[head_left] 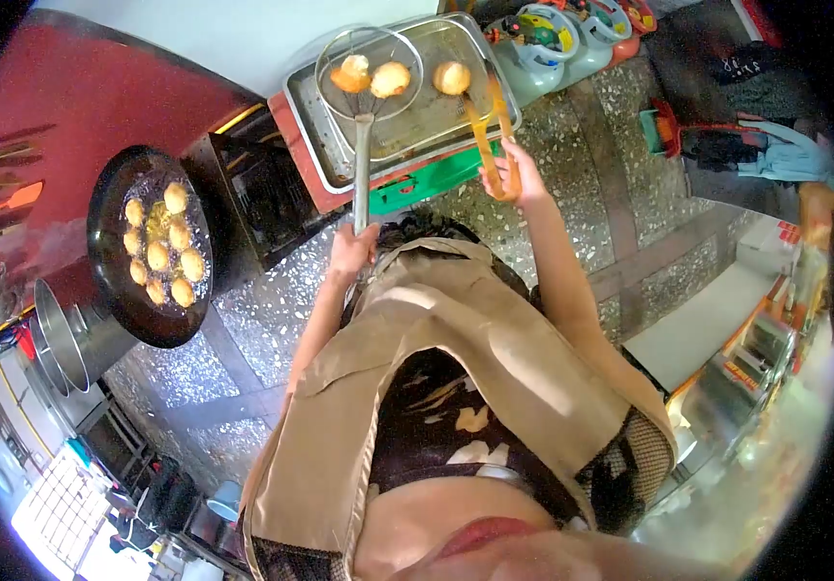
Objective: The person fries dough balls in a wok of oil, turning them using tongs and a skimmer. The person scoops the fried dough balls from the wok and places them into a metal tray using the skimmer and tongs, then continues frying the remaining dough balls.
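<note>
My left hand (pixel 351 252) is wrapped round the metal handle of a skimmer (pixel 364 165). Its round wire head is over a metal tray (pixel 339 160) and carries fried balls (pixel 391 79), golden brown with pale patches. In my right hand (pixel 517 174) is a pair of wooden-coloured tongs (pixel 485 145), pointing away from me over the tray's right side. Another fried ball (pixel 452 77) sits by the tips of the tongs; whether they touch it I cannot tell. On my left, several more balls (pixel 157 256) float in bubbling oil inside a black wok (pixel 112 290).
Gas cylinders (pixel 543 63) stand beyond the tray to the right. A green container (pixel 427 179) shows below the tray's near edge. Large metal pots (pixel 63 339) are near the wok. At the right is a pale counter (pixel 698 315), and the floor (pixel 572 160) is speckled stone.
</note>
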A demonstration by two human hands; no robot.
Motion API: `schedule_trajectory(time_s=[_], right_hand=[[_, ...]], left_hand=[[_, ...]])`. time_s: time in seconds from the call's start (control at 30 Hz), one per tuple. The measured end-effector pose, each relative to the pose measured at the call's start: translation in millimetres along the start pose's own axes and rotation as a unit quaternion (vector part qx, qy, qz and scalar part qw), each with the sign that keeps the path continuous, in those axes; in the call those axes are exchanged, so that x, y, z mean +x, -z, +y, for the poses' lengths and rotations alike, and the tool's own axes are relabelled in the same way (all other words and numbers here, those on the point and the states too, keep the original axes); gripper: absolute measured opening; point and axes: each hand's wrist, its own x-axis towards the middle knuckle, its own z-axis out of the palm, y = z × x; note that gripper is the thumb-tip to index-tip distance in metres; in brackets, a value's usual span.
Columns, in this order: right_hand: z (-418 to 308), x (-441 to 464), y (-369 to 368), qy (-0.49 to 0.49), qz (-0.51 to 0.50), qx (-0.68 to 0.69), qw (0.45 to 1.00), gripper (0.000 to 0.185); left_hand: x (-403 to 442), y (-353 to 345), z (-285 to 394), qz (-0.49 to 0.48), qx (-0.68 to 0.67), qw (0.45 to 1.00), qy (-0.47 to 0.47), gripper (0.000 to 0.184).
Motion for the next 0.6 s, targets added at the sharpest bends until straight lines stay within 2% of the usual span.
schedule_trajectory(time_s=[0.07, 0.1, 0.13, 0.17, 0.2, 0.23, 0.27, 0.33, 0.37, 0.4, 0.5, 0.53, 0.6], right_hand=[[3.8, -11.0, 6.7, 0.046, -0.014, -0.098, 0.994, 0.052], [16.4, -6.1, 11.5, 0.099, 0.091, -0.155, 0.979, 0.055], [21.1, -11.1, 9.4, 0.097, 0.090, -0.158, 0.978, 0.055], [26.3, -17.1, 7.9, 0.275, 0.112, -0.380, 0.876, 0.058], [31.1, -25.8, 2.2, 0.429, 0.123, -0.565, 0.694, 0.061], [26.8, -48.2, -21.1, 0.420, 0.182, -0.654, 0.602, 0.070], [25.9, -50.6, -32.5, 0.420, 0.182, -0.654, 0.603, 0.070], [20.6, -47.8, -50.6, 0.389, 0.254, -0.744, 0.480, 0.073], [12.8, -48.9, -60.1, 0.349, 0.237, -0.775, 0.470, 0.078], [6.0, -46.7, -67.6, 0.351, 0.237, -0.775, 0.470, 0.078], [-11.8, -37.9, -85.8, 0.323, 0.219, -0.836, 0.386, 0.077], [-17.2, -32.0, -88.4, 0.324, 0.217, -0.837, 0.384, 0.077], [-25.7, -22.9, -93.7, 0.319, 0.210, -0.858, 0.345, 0.078]], left_hand=[[2.2, -4.4, 2.4, 0.020, -0.014, 1.000, -0.005, 0.033], [4.0, -5.0, 1.5, 0.014, -0.014, 1.000, -0.015, 0.033], [4.1, -6.5, 3.5, 0.016, -0.017, 1.000, -0.014, 0.033], [3.4, -7.9, 5.5, 0.020, -0.010, 1.000, -0.016, 0.033], [1.9, -9.1, 9.2, 0.025, -0.002, 0.999, -0.019, 0.032], [0.1, -10.2, 12.8, 0.030, 0.002, 0.999, -0.016, 0.032], [0.1, -10.4, 13.3, 0.030, 0.003, 0.999, -0.016, 0.032], [0.9, -10.3, 15.9, 0.043, 0.005, 0.999, -0.014, 0.030], [-0.5, -10.0, 18.0, 0.043, 0.005, 0.999, -0.016, 0.030], [-4.6, -9.0, 23.7, 0.045, 0.002, 0.999, -0.012, 0.028], [-10.4, -7.1, 24.5, 0.044, 0.000, 0.999, -0.003, 0.026], [-11.1, -5.7, 23.6, 0.041, 0.003, 0.999, 0.002, 0.026], [-11.1, -3.6, 16.3, 0.036, 0.007, 0.999, 0.000, 0.026]])
